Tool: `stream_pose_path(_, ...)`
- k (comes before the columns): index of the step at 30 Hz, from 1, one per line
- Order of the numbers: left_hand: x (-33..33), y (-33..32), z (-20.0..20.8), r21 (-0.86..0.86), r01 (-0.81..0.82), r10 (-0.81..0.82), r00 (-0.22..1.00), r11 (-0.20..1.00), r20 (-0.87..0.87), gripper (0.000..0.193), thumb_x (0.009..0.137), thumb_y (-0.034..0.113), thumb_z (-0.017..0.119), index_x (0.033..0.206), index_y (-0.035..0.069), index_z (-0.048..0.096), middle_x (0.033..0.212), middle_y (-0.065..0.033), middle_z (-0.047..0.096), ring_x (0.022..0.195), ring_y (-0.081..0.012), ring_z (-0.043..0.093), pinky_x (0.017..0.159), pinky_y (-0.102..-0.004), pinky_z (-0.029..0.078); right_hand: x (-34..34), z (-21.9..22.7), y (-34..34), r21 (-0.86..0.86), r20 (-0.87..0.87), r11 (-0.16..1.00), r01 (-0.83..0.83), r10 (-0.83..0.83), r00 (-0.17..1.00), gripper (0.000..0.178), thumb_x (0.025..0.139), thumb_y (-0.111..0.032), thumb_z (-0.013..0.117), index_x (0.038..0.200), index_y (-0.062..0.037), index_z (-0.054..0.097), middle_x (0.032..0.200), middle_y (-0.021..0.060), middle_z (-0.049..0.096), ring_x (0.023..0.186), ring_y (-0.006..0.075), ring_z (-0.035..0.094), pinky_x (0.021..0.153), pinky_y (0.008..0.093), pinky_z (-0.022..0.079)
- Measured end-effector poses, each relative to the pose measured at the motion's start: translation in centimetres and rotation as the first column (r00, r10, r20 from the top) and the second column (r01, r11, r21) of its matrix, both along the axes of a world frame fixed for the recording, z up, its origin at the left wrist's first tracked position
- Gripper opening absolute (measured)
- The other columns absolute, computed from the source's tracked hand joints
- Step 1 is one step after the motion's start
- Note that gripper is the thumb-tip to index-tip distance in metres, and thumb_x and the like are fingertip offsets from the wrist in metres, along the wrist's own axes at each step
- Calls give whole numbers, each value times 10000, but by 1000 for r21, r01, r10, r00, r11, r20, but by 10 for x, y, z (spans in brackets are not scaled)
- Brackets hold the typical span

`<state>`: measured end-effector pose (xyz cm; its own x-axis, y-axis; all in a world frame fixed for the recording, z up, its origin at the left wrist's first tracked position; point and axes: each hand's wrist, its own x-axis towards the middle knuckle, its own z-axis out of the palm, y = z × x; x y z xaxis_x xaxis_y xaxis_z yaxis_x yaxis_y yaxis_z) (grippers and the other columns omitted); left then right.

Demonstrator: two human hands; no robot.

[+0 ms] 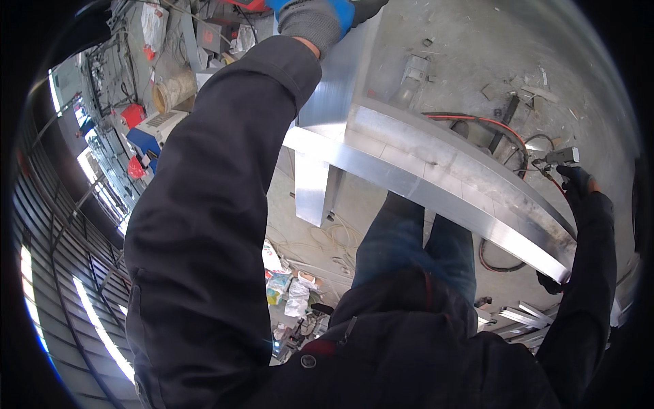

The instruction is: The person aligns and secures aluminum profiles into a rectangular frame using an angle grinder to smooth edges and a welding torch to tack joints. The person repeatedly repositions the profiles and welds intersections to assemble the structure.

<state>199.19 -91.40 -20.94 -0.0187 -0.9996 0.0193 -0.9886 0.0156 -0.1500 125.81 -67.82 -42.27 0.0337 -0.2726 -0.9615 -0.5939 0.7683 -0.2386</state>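
Observation:
My left hand (320,19), in a grey and blue glove with dark fingertips, reaches far out to the top edge. It is at the upper end of a broad silver metal panel (332,95); most of its fingers are cut off by the picture's edge. A long silver metal beam (409,180) runs across in front of my legs and joins the panel. On the far right my right hand (579,180), in a black glove, is closed around a hand tool with a grey, block-shaped head (564,156). The tool is held apart from the beam.
A red and black hose (494,123) curves over the concrete floor near the tool. Left of my arm stands a blue and white machine (155,136) beside a yellowish spool (174,92). Bags and scraps (298,294) lie at lower left, metal bars (524,317) at lower right.

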Motion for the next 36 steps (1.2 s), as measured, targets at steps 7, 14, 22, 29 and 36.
stream_pose_path(7, 1, 3, -4, -31, 18, -18, 1000, 999, -13, 1383, 778, 795, 854, 1783, 1, 331, 1734, -387, 370, 1573, -569, 415, 1298, -654, 359, 65, 92, -50, -531, 249, 767, -360, 547, 799, 367, 1091, -161, 636, 1420, -32, 736, 1169, 96, 757, 1000, 206, 703, 895, 376, 583)
stream_pose_path(14, 14, -7, 35, 73, -28, 18, 991, 997, 135, 1235, 830, 806, 833, 1669, -30, 484, 1647, -381, 514, 1529, -556, 506, 1264, -623, 436, 151, 229, -68, 154, 484, 985, 77, -144, 863, 367, 1131, -237, 698, 1432, -27, 723, 1239, 31, 783, 1141, 149, 719, 969, 306, 585)
stream_pose_path(22, 6, 2, -13, -33, 4, -6, 998, 999, -57, 1387, 775, 813, 847, 1803, 44, 322, 1758, -409, 346, 1633, -567, 362, 1296, -673, 352, 204, 328, -31, 101, 431, 942, 321, -332, 839, 567, 1023, -299, 782, 1493, 6, 696, 1100, 104, 810, 887, 158, 732, 771, 282, 563)
stream_pose_path(29, 1, -10, 2, 147, -117, 121, 993, 982, -17, 1395, 782, 821, 841, 1820, 69, 291, 1798, -377, 302, 1634, -566, 348, 1294, -682, 347, 214, 415, -41, -208, 393, 977, 36, 50, 918, 478, 1131, -333, 709, 1492, -19, 714, 1011, 32, 759, 811, 129, 663, 755, 283, 542)
stream_pose_path(36, 5, -1, 18, 110, -43, 56, 991, 993, -120, 1385, 801, 820, 830, 1831, 84, 268, 1812, -368, 279, 1631, -566, 346, 1303, -664, 344, 249, 426, -88, -306, 172, 917, -256, 318, 932, 488, 1126, -324, 716, 1500, -11, 706, 1057, 64, 754, 844, 154, 681, 776, 297, 560)
